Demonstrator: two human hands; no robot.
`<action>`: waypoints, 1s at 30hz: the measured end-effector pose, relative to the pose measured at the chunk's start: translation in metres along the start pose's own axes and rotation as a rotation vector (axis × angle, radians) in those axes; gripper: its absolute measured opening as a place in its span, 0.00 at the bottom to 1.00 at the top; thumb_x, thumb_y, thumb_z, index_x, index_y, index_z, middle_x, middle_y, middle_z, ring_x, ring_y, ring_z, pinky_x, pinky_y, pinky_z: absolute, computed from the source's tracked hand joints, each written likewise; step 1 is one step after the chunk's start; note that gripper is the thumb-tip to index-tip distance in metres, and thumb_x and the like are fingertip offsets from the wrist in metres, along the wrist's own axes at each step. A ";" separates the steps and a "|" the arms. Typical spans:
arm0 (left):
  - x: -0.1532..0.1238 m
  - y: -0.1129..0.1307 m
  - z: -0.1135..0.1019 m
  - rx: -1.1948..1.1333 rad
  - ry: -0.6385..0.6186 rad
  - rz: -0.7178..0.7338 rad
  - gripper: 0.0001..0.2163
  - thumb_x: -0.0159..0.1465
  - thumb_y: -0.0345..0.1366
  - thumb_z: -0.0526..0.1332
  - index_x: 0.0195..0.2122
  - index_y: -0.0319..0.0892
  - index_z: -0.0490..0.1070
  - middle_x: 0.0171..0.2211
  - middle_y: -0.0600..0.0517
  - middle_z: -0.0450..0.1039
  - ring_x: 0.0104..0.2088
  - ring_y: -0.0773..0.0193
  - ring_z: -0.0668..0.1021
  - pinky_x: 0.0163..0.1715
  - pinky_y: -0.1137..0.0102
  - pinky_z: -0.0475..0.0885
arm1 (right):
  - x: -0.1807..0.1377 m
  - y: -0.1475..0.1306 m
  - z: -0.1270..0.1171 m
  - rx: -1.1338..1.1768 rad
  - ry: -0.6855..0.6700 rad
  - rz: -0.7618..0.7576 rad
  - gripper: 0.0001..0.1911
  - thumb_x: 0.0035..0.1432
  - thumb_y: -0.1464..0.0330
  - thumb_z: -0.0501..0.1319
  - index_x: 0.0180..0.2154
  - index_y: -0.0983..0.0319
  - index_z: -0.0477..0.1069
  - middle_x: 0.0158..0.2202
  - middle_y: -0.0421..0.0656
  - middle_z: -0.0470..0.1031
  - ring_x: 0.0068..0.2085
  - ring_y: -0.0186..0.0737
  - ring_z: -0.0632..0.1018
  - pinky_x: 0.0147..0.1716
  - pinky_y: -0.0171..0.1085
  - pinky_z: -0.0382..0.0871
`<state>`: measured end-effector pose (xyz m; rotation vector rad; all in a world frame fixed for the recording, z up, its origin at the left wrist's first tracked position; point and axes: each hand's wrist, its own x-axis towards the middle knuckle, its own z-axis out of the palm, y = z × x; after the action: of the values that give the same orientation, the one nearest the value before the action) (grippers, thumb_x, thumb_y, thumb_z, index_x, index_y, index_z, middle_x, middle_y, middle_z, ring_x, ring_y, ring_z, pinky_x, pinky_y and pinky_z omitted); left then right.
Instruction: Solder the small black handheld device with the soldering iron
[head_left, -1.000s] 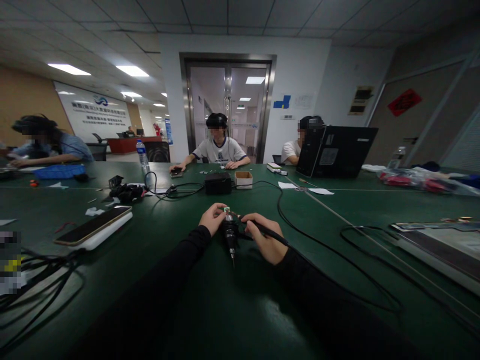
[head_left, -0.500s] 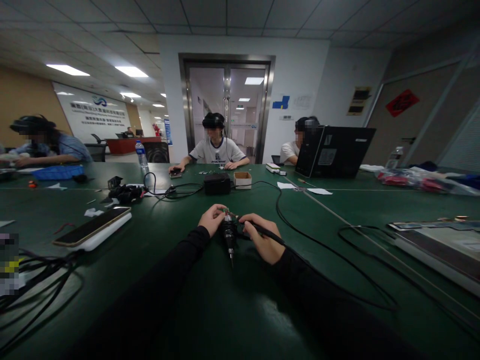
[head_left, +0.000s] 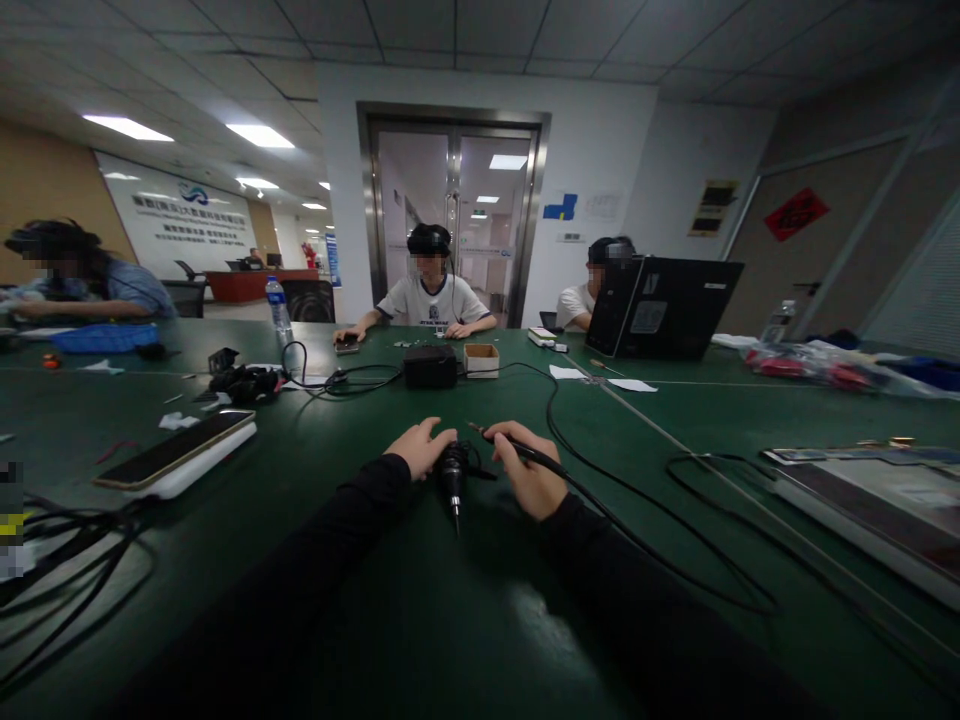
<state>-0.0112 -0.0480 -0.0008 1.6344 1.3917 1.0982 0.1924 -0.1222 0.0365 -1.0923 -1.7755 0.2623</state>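
Black cylindrical tool (head_left: 452, 478), on the green surface (head_left: 315, 520) in front of the black box (head_left: 430, 366), metal tip toward the wearer; left hand (head_left: 417, 450) laid over its far end, grip not discernible; right hand (head_left: 529, 478) pinching a corded pen-like iron (head_left: 517, 452), point clear, contact not yet made.

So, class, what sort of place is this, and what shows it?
Likely an electronics workshop: a green table strewn with cables, a soldering iron in the right hand, a laptop, co-workers.

Green table (head_left: 465, 620), steel double doors (head_left: 454, 220), white wall (head_left: 600, 140), tiled ceiling (head_left: 487, 30), lit panel lights (head_left: 259, 135).
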 end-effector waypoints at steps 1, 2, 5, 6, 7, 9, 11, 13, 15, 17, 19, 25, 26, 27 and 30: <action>-0.004 0.003 0.001 0.039 -0.043 -0.009 0.28 0.46 0.48 0.69 0.47 0.41 0.71 0.24 0.52 0.72 0.18 0.64 0.71 0.21 0.72 0.63 | 0.000 0.000 0.000 -0.004 0.000 -0.001 0.12 0.61 0.65 0.53 0.35 0.59 0.75 0.28 0.40 0.77 0.30 0.37 0.76 0.32 0.33 0.67; -0.009 0.006 0.003 0.087 -0.065 0.003 0.31 0.42 0.47 0.72 0.48 0.42 0.71 0.26 0.51 0.74 0.20 0.63 0.73 0.22 0.72 0.63 | 0.000 0.001 0.001 -0.006 0.001 0.001 0.12 0.61 0.65 0.53 0.35 0.59 0.75 0.28 0.40 0.77 0.30 0.37 0.76 0.32 0.33 0.67; -0.019 0.017 0.011 0.206 -0.016 0.079 0.34 0.33 0.41 0.74 0.46 0.43 0.71 0.35 0.46 0.75 0.30 0.57 0.77 0.28 0.72 0.65 | 0.001 0.001 0.002 0.000 0.009 0.007 0.12 0.62 0.64 0.53 0.36 0.59 0.75 0.28 0.40 0.77 0.30 0.37 0.77 0.30 0.33 0.67; -0.020 0.021 0.014 0.245 0.003 0.079 0.34 0.33 0.40 0.74 0.45 0.43 0.71 0.36 0.44 0.75 0.33 0.55 0.78 0.29 0.72 0.65 | 0.001 0.001 0.002 0.003 0.012 0.005 0.12 0.62 0.64 0.53 0.36 0.59 0.75 0.28 0.40 0.77 0.30 0.37 0.77 0.31 0.33 0.67; -0.021 0.024 0.016 0.282 0.011 0.074 0.33 0.34 0.39 0.73 0.45 0.43 0.71 0.36 0.44 0.75 0.34 0.53 0.78 0.30 0.71 0.65 | 0.001 0.001 0.002 0.005 0.014 0.001 0.12 0.62 0.64 0.53 0.35 0.59 0.75 0.28 0.40 0.77 0.30 0.37 0.77 0.31 0.33 0.67; -0.021 0.031 0.014 0.356 -0.003 0.063 0.30 0.33 0.38 0.73 0.42 0.44 0.72 0.34 0.45 0.75 0.34 0.52 0.77 0.30 0.70 0.65 | 0.001 0.000 0.001 -0.002 0.016 -0.006 0.12 0.62 0.65 0.53 0.35 0.59 0.75 0.28 0.40 0.77 0.30 0.37 0.77 0.32 0.33 0.67; -0.020 0.035 0.005 0.404 -0.033 0.037 0.28 0.31 0.36 0.73 0.38 0.45 0.73 0.30 0.47 0.75 0.30 0.54 0.77 0.27 0.70 0.65 | 0.000 0.000 0.000 -0.010 0.016 -0.007 0.12 0.62 0.65 0.53 0.35 0.59 0.75 0.28 0.40 0.77 0.31 0.37 0.77 0.31 0.33 0.66; -0.018 0.033 -0.014 0.394 -0.044 -0.020 0.27 0.30 0.34 0.73 0.35 0.45 0.73 0.26 0.51 0.73 0.23 0.59 0.74 0.22 0.71 0.64 | 0.000 -0.001 0.000 -0.010 0.012 -0.008 0.12 0.62 0.65 0.53 0.35 0.59 0.75 0.29 0.40 0.77 0.30 0.37 0.77 0.31 0.33 0.66; -0.019 0.025 -0.042 0.368 -0.031 -0.101 0.27 0.31 0.33 0.72 0.37 0.46 0.72 0.23 0.54 0.72 0.17 0.63 0.71 0.16 0.72 0.63 | -0.001 -0.002 0.000 -0.008 0.001 -0.014 0.12 0.62 0.65 0.53 0.36 0.59 0.75 0.29 0.40 0.77 0.30 0.36 0.76 0.31 0.33 0.66; -0.020 0.013 -0.075 0.396 0.000 -0.172 0.28 0.33 0.33 0.70 0.40 0.45 0.71 0.23 0.54 0.72 0.15 0.62 0.71 0.13 0.72 0.62 | 0.000 -0.003 0.001 -0.010 -0.011 -0.021 0.12 0.62 0.65 0.53 0.36 0.59 0.75 0.29 0.40 0.77 0.30 0.36 0.76 0.32 0.33 0.65; -0.022 0.000 -0.111 0.449 0.061 -0.236 0.30 0.35 0.34 0.68 0.44 0.44 0.69 0.26 0.52 0.73 0.16 0.60 0.73 0.12 0.72 0.63 | 0.000 -0.005 0.002 -0.009 -0.014 -0.025 0.12 0.62 0.65 0.53 0.36 0.59 0.75 0.29 0.40 0.77 0.30 0.36 0.76 0.32 0.33 0.66; -0.033 -0.035 -0.197 0.710 0.176 -0.381 0.32 0.46 0.37 0.63 0.54 0.39 0.61 0.28 0.50 0.75 0.20 0.61 0.74 0.17 0.73 0.67 | 0.001 -0.001 0.002 0.007 0.003 -0.030 0.12 0.63 0.65 0.53 0.36 0.60 0.75 0.28 0.40 0.76 0.30 0.36 0.76 0.32 0.32 0.66; -0.036 -0.039 -0.205 0.714 0.186 -0.414 0.31 0.48 0.37 0.62 0.55 0.39 0.60 0.27 0.52 0.74 0.22 0.61 0.74 0.19 0.73 0.67 | 0.001 0.000 0.002 0.011 0.002 -0.029 0.12 0.63 0.65 0.53 0.36 0.60 0.75 0.28 0.40 0.76 0.29 0.36 0.76 0.31 0.32 0.66; -0.039 -0.043 -0.213 0.713 0.204 -0.438 0.31 0.49 0.37 0.60 0.56 0.39 0.59 0.26 0.53 0.73 0.23 0.60 0.74 0.19 0.74 0.67 | 0.000 0.001 0.002 0.017 0.002 -0.025 0.12 0.63 0.64 0.53 0.36 0.60 0.75 0.28 0.40 0.76 0.29 0.36 0.76 0.31 0.32 0.66; -0.048 -0.048 -0.226 0.714 0.268 -0.439 0.32 0.50 0.38 0.59 0.58 0.37 0.58 0.26 0.50 0.71 0.24 0.58 0.74 0.18 0.73 0.65 | 0.000 0.003 0.004 0.030 0.001 -0.010 0.12 0.62 0.64 0.54 0.36 0.60 0.75 0.27 0.40 0.76 0.28 0.36 0.76 0.29 0.32 0.65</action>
<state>-0.2410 -0.0887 0.0352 1.5348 2.3765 0.5969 0.1911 -0.1194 0.0332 -1.0613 -1.7703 0.2815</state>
